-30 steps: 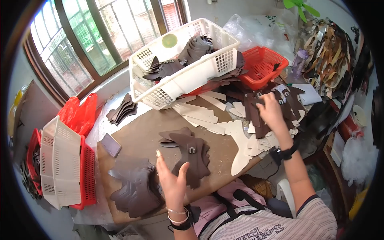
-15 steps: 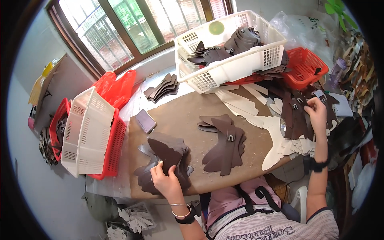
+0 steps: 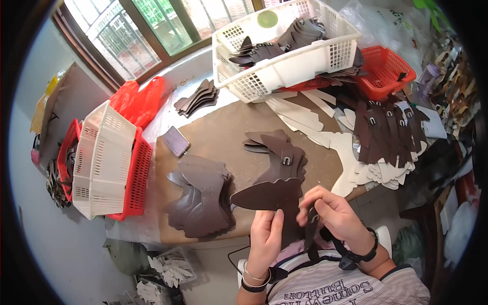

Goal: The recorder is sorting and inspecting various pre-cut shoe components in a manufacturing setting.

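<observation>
Over the table's front edge, my left hand (image 3: pixel 266 238) pinches a dark brown leather piece (image 3: pixel 267 195) with one scalloped edge, thumb in front. Close beside it, my right hand (image 3: pixel 335 217) has its fingers curled round a dark strap (image 3: pixel 310 235) with a small metal buckle, partly hidden by the fingers. To the left on the table lies a stack of similar brown leather pieces (image 3: pixel 208 188). Behind the held piece sits a smaller stack of leather pieces with a buckled strap (image 3: pixel 279 155) across its top. More buckled straps (image 3: pixel 389 134) lie at the right.
Cream-coloured cut pieces (image 3: pixel 337 152) spread along the table's right side. A large white basket (image 3: pixel 284 73) of leather parts stands at the back, beside a red basket (image 3: pixel 378 84). A phone (image 3: pixel 176 141) lies at left, near stacked white and red baskets (image 3: pixel 101 168).
My left hand has lifted a leather piece from the left stack and brought it right. My right hand has come from the strap pile to the front with a buckled strap.
</observation>
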{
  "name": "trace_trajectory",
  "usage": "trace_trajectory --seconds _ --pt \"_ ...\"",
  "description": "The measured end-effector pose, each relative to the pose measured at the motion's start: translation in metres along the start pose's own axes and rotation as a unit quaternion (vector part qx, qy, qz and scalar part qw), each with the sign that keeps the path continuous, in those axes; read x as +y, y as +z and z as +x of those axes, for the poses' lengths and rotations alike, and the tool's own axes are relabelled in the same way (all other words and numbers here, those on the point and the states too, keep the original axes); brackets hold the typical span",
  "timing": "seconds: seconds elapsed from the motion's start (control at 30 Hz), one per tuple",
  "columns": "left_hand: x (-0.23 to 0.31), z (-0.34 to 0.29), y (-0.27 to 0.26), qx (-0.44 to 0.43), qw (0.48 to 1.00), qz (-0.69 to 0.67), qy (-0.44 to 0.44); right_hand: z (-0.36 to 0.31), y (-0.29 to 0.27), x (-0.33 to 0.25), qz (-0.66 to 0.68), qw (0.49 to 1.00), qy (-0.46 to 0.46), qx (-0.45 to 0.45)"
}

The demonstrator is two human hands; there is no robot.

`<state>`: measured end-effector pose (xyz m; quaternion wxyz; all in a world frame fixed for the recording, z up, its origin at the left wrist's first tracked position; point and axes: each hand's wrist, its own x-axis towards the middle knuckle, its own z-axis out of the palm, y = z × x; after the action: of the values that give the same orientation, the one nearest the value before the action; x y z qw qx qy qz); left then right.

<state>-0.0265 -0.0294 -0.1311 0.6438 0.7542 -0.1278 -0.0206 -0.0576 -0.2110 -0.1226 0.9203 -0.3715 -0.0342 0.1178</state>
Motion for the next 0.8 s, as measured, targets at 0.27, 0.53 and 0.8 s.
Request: trace_trajectory --seconds 0.27,0.53,0.8 --pt "-0.003 -0.014 0.026 0.060 0.995 0.060 0.043 -0.003 -0.011 0.009 -0.244 0.946 -0.161 0.143" --pt "-0.007 -0.023 0.023 0.017 0.997 -0.062 -0.030 -0.014 -0.009 0.003 -0.275 0.938 -0.152 0.148" --pt "0.010 -0.032 0.018 -0.010 0.993 -0.099 -0.059 -0.018 -0.031 0.012 -0.067 0.990 -0.110 0.050"
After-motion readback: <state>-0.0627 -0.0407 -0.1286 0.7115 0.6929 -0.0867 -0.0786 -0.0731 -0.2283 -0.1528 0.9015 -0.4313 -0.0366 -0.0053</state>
